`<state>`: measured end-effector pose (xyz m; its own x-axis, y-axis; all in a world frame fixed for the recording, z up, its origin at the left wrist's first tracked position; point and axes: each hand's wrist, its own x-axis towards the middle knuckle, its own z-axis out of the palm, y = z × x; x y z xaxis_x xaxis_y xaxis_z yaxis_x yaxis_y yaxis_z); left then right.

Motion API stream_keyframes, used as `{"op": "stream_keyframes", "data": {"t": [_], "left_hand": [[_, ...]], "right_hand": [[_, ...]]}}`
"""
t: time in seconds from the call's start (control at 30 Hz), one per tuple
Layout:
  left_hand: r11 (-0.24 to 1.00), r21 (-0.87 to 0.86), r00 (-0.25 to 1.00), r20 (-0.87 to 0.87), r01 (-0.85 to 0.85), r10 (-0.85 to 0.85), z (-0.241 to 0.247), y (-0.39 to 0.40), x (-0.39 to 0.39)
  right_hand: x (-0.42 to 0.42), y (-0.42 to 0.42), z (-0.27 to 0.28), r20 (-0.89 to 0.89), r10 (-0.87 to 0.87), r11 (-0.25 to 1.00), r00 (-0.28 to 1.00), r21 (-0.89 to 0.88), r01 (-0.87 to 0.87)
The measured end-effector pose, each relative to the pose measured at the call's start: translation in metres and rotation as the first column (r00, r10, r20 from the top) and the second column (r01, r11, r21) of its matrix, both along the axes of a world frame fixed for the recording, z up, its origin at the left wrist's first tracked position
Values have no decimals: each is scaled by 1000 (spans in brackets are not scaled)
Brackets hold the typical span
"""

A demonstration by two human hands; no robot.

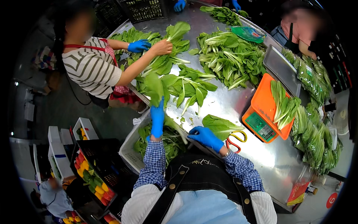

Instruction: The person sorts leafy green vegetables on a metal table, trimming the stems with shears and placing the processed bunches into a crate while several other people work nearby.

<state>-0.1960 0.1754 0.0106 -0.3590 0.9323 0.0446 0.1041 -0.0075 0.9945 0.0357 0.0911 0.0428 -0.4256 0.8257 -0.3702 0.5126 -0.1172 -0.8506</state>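
My left hand [158, 119], in a blue glove, is at the table's near left edge above a white crate [128, 151] of loose leaves. A leafy green [153, 89] rises just beyond its fingers; whether they grip it I cannot tell. A pale-stemmed leaf [176, 127] hangs beside the hand over the crate. My right hand [205, 137], gloved too, is at the table edge with curled fingers; its grip is unclear. Near it lie a broad green leaf [221, 126] and scissors [236, 140] with red and yellow handles. Loose greens [190, 86] lie farther in on the metal table [260, 162].
An orange digital scale [261, 106] holds a bunch of greens [282, 103]. Bagged greens [316, 131] line the right side. A large pile of greens [229, 58] lies at the back. A co-worker in a striped top [92, 67] handles greens at left. Crates of peppers [92, 176] stand at lower left.
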Motion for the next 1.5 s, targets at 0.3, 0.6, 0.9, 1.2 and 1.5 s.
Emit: {"op": "stream_keyframes", "data": {"t": [0.3, 0.6, 0.9, 1.2, 1.5], "left_hand": [[976, -193, 897, -442, -96, 1, -10, -1, -3], [990, -119, 909, 401, -71, 114, -11, -20, -9], [985, -154, 738, 673, 74, 50, -10, -35, 29], [969, -210, 477, 870, 127, 126, -22, -40, 53], [951, -169, 436, 899, 258, 41, -20, -44, 67]], "right_hand": [[139, -30, -15, 503, -424, 810, 753, 582, 67], [177, -3, -33, 373, -335, 909, 865, 370, 192], [171, 4, -10, 512, -145, 914, 847, 397, -84], [150, 56, 3, -548, -607, 789, 576, -328, 519], [86, 85, -12, -668, -730, 680, -146, -690, -246]]}}
